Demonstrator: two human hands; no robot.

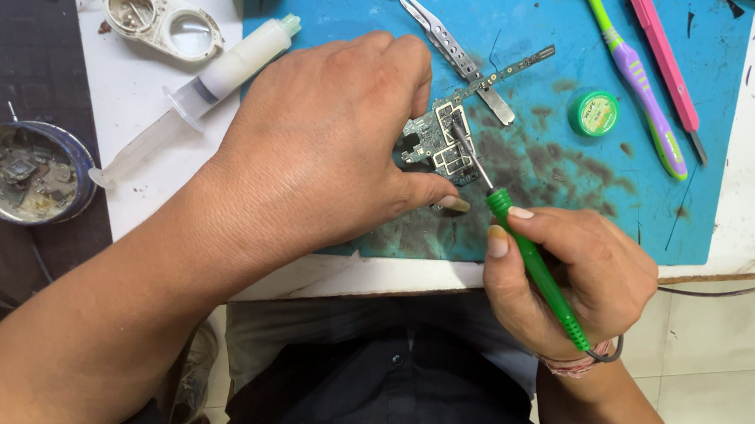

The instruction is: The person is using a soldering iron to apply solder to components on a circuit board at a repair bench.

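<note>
A small green circuit board (434, 137) lies on a stained blue work mat (711, 42). My left hand (328, 145) rests on the mat and pins the board's left edge with its fingertips. My right hand (571, 273) grips a green-handled pointed tool (535, 263) like a pen. The tool's thin metal tip touches the board's metal shields. Silver tweezers (446, 37) lie on the mat just behind the board.
A syringe of white paste (200, 89) lies at the left. A round metal tin of debris (28, 172) sits farther left. A green-and-purple brush (625, 55), a pink tool (662, 50) and a small green tin (593, 113) lie at the right.
</note>
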